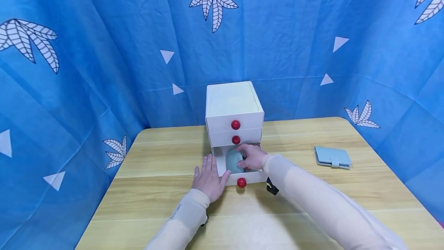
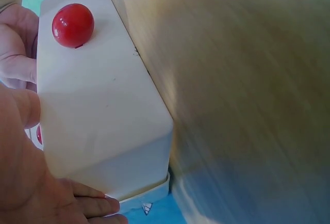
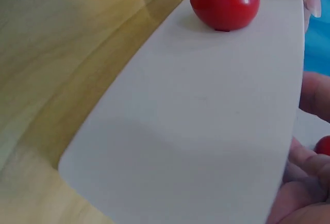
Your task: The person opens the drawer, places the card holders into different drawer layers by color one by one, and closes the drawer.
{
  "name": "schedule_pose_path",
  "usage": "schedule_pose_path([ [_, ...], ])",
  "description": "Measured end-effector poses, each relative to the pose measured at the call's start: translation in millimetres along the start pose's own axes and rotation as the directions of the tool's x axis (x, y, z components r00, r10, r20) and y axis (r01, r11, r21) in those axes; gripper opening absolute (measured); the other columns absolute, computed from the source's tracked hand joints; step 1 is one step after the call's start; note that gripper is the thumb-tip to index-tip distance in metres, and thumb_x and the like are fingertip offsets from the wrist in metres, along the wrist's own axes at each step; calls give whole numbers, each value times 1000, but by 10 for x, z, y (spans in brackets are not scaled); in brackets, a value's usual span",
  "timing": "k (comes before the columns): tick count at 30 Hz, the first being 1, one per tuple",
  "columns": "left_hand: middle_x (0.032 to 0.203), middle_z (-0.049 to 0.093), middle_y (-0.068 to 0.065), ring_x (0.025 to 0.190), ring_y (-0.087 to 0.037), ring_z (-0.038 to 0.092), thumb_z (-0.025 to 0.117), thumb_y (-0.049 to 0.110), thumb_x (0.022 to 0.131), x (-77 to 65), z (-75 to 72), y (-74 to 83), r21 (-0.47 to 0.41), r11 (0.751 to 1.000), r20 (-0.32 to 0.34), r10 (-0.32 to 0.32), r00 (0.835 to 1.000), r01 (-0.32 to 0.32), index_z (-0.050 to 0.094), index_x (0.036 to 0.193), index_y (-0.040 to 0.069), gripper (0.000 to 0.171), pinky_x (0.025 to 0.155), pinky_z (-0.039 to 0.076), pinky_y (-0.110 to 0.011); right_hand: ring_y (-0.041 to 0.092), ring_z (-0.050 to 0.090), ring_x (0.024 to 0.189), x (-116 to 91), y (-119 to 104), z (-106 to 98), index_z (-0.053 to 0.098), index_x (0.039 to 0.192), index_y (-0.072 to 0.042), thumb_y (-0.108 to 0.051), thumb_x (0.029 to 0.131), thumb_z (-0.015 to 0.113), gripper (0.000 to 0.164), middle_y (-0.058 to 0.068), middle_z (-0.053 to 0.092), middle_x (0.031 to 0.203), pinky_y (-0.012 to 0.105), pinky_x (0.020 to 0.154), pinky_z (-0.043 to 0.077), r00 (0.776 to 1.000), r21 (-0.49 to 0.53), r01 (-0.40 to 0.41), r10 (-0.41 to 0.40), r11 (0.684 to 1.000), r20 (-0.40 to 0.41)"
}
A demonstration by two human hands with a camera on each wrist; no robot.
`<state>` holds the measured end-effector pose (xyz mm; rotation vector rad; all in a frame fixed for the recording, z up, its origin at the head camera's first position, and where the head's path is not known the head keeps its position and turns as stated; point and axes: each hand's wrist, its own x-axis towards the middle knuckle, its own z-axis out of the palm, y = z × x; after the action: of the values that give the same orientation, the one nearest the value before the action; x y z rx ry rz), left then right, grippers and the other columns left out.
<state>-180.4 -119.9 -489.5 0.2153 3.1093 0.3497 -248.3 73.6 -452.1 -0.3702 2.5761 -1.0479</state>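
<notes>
The bottom drawer [image 1: 253,177] of a small white drawer unit [image 1: 236,99] is pulled out. Inside it is a light blue object with rounded corners [image 1: 234,162], its exact kind unclear. My right hand [image 1: 252,156] reaches in over the drawer's right side, with curled thumb and fingers gripping the object's right edge. My left hand [image 1: 209,180] lies along the drawer's left front corner, its fingers straight along the side wall and the thumb by the front rim. A red round knob [image 2: 73,25] sticks out of the drawer front. The drawer's inside is hidden in both wrist views.
Two upper drawers with red knobs [image 1: 236,125] are closed above the open one. A light blue wallet with a strap [image 1: 333,157] lies on the wooden table [image 1: 156,188] at the right. Blue patterned cloth [image 1: 277,30] hangs behind and along the sides.
</notes>
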Motion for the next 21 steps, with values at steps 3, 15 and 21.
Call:
schedule_pose_path([
  [3,159,14,-16,146,-32,9,32,63,96,0,7,-5,0,1000,-1,2,1000,-2,20,152,-1,86,113,13,-59,20,59,89,1,-34,-9,52,135,-11,-17,82,78,60,7,63,107,44,88,52,999,-31,11,-9,999,34],
  [15,159,15,-17,146,-33,11,30,63,97,2,27,-22,8,1000,-20,19,1000,-19,21,151,-2,85,113,14,-59,17,58,90,105,-128,72,56,134,-13,-18,81,78,57,3,64,107,41,88,50,993,-244,81,-56,966,105],
  [21,159,15,-16,146,-32,11,30,63,97,-4,24,-18,-4,1000,-22,16,1000,-16,21,151,-2,85,113,14,-59,17,60,95,184,-151,178,56,134,-15,-22,80,78,59,3,64,117,43,93,48,993,-327,93,-64,940,99],
])
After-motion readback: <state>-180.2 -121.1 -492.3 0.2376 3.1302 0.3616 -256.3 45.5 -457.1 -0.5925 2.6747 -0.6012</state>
